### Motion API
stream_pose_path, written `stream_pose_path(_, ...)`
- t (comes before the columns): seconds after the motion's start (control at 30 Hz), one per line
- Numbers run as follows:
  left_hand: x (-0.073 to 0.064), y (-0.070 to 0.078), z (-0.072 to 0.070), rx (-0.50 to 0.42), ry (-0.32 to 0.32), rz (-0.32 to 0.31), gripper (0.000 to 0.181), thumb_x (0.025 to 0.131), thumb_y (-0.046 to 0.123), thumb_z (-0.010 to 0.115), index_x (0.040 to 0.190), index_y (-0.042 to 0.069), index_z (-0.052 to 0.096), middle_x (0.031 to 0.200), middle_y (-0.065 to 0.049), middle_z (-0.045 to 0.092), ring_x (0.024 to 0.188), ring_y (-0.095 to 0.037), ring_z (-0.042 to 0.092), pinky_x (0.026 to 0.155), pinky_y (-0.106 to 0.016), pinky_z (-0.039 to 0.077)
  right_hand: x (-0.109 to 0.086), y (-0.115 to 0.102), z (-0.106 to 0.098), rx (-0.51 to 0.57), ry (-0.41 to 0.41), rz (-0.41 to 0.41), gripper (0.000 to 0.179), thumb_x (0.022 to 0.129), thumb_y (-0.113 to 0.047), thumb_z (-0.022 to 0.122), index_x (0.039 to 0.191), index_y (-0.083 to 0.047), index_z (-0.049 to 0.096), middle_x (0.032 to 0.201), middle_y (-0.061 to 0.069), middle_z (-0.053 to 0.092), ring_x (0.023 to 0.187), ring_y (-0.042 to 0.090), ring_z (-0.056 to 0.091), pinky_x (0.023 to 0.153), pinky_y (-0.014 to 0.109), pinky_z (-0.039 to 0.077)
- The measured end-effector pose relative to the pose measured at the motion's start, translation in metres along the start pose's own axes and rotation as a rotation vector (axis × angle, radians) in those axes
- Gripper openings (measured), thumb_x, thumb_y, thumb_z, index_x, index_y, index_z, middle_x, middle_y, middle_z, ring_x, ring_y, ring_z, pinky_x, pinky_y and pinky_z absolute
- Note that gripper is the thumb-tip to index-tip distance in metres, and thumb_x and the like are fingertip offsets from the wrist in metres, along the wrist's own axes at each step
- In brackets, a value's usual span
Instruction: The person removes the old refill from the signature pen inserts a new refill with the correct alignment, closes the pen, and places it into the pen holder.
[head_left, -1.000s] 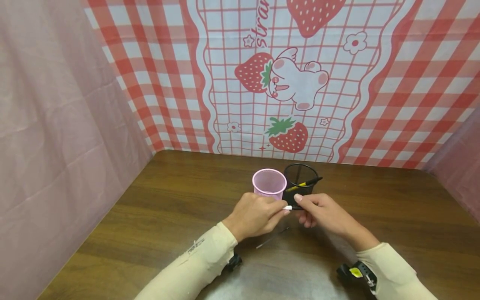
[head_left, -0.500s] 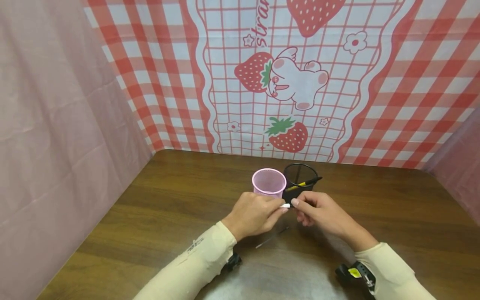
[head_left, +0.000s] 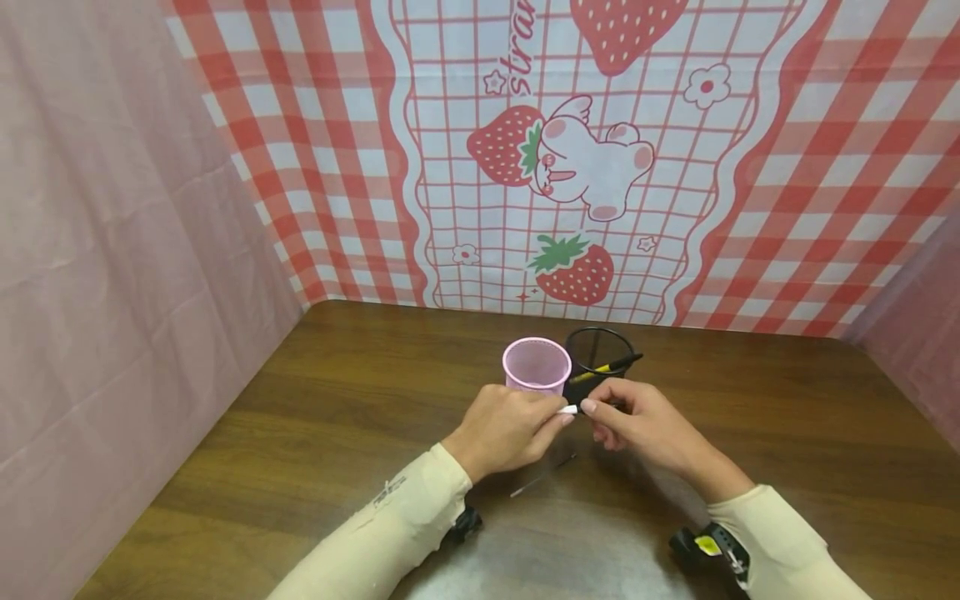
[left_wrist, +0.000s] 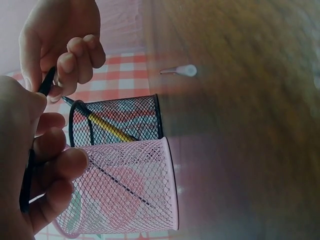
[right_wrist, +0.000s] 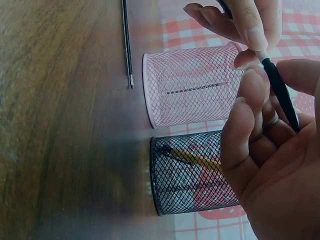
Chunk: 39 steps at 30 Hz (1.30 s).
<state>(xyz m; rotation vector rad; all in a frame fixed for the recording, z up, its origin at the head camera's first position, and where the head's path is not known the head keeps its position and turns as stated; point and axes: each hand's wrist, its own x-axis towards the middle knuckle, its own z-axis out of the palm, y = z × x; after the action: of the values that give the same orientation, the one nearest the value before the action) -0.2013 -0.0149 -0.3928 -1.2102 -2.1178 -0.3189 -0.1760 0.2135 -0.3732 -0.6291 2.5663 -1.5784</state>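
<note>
A black-and-white pen [right_wrist: 281, 95] spans both hands in front of the two mesh cups. My left hand [head_left: 510, 427] grips its barrel, with a white section [head_left: 570, 409] showing past the fingertips. At the other end, my right hand [head_left: 647, 423] pinches the black part between thumb and fingers. Beneath the hands, a thin pen refill [right_wrist: 127, 45] lies on the table. The pink mesh cup [head_left: 537, 367] stands just beyond my left hand. Touching or close beside it is a black mesh cup [right_wrist: 185, 175] holding a yellow-and-black pen [left_wrist: 107, 127].
A brown wooden table [head_left: 360, 383] carries everything. Behind it hangs a red-and-white checked cloth [head_left: 330, 167] with strawberries printed on it. Pink curtains [head_left: 112, 250] close off the sides.
My right fingers have shifted slightly left along the pen, closer to the left fingertips, covering the dark stretch seen earlier. The left hand barely moves. Cups and refill stay put.
</note>
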Motion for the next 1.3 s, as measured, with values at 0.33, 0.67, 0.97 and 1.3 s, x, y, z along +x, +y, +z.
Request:
stream_pose_path(0.33, -0.0001, 0.0001, 0.0005, -0.004, -0.024, -0.019, 0.020, 0.100, 0.034, 0.057, 0.095, 0.020, 0.070, 0.086, 0.009, 0.070, 0.069, -0.009, 0.067, 0.053, -0.030, 0.050, -0.0009, -0.0002, -0.0002, 0.008, 0.029, -0.007, 0.017, 0.096, -0.018, 0.068, 0.099, -0.002, 0.064, 0.071, 0.009, 0.063, 0.060, 0.020, 0.060, 0.054, 0.035, 0.052)
stream_pose_path(0.67, -0.0002, 0.0002, 0.0000, -0.005, -0.040, -0.009, 0.020, 0.100, 0.034, 0.057, 0.092, 0.020, 0.069, 0.085, 0.009, 0.070, 0.070, -0.009, 0.067, 0.054, -0.031, 0.050, -0.0019, 0.0026, -0.0025, 0.015, 0.017, -0.074, 0.012, 0.092, -0.007, 0.071, 0.100, -0.003, 0.063, 0.074, 0.009, 0.061, 0.060, 0.018, 0.057, 0.052, 0.032, 0.051)
stream_pose_path(0.97, -0.0007, 0.0004, -0.0009, 0.004, -0.055, 0.001, 0.022, 0.100, 0.035, 0.057, 0.085, 0.021, 0.065, 0.077, 0.010, 0.066, 0.064, -0.010, 0.064, 0.051, -0.031, 0.048, -0.0002, 0.0050, 0.0012, 0.037, 0.013, -0.125, 0.019, 0.086, 0.004, 0.072, 0.097, 0.000, 0.057, 0.077, 0.009, 0.059, 0.059, 0.013, 0.056, 0.050, 0.031, 0.050)
stream_pose_path(1.3, 0.0006, 0.0018, -0.0010, -0.032, -0.028, 0.063, 0.019, 0.098, 0.035, 0.061, 0.089, 0.020, 0.069, 0.077, 0.010, 0.065, 0.063, -0.008, 0.062, 0.052, -0.030, 0.049, -0.0013, 0.0001, -0.0038, -0.070, -0.075, -0.036, 0.017, 0.099, -0.021, 0.065, 0.105, -0.005, 0.070, 0.083, 0.013, 0.065, 0.067, 0.018, 0.064, 0.057, 0.032, 0.053)
